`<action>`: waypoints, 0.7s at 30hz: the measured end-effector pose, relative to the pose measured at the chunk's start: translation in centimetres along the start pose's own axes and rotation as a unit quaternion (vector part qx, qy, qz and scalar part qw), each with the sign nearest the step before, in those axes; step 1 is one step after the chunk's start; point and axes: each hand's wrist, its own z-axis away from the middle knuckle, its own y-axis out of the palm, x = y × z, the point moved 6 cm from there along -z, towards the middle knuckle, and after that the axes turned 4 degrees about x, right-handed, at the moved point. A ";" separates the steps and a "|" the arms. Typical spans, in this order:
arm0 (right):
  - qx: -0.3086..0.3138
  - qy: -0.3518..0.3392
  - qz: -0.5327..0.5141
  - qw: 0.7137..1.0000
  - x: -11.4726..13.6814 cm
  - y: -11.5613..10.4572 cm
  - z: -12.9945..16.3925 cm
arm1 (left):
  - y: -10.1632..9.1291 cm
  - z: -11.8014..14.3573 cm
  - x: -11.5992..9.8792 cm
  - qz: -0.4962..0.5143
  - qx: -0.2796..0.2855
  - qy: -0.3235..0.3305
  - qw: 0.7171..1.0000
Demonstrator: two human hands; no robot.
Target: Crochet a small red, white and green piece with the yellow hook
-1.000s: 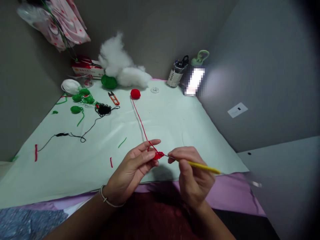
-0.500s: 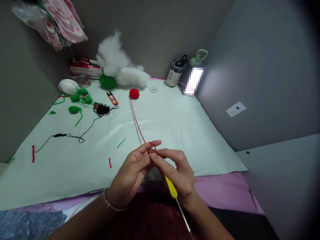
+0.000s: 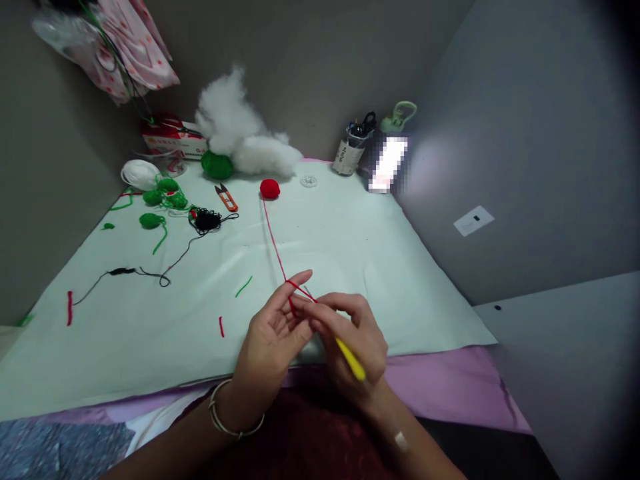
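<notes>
Red yarn (image 3: pixel 275 240) runs taut from a small red ball (image 3: pixel 270 189) on the table to my left hand (image 3: pixel 275 333). It passes over the raised left index finger, and a strand slants across to the hook tip. My left thumb and fingers pinch near the yarn's working end, largely hidden between the hands. In my right hand (image 3: pixel 355 333) is a crochet hook (image 3: pixel 351 360) with a yellow handle, held like a pen. Its thin metal tip shows just above the fingers, close to the left fingertips.
Orange thread snips (image 3: pixel 227 198), a black yarn tangle (image 3: pixel 206 221) and green yarn pieces (image 3: pixel 151 221) lie left. White stuffing (image 3: pixel 250 137) and a green ball (image 3: pixel 217 165) sit at the back. A pen cup (image 3: pixel 349 155) and a bright, pixelated screen (image 3: pixel 389 165) stand back right, near the wall.
My right hand has turned the hook, so its handle points differently and its rear shaft is blurred. The yarn between the left index finger and the hook is now stretched longer.
</notes>
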 end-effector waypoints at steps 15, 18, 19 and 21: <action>-0.042 0.223 -0.323 0.919 -3.2 0.9 -0.4 | -0.5 -0.5 -0.4 -0.024 0.048 0.008 0.999; -0.046 0.246 -0.336 0.908 -3.7 1.3 -0.1 | -0.5 -0.4 -0.4 -0.037 0.063 0.005 0.997; -0.049 0.258 -0.358 0.896 -3.8 1.5 -0.1 | -0.5 -0.5 -0.5 -0.033 0.065 -0.003 0.997; -0.059 0.281 -0.398 0.871 -4.1 1.6 -0.1 | -0.7 -0.5 -0.6 -0.030 0.068 -0.017 0.997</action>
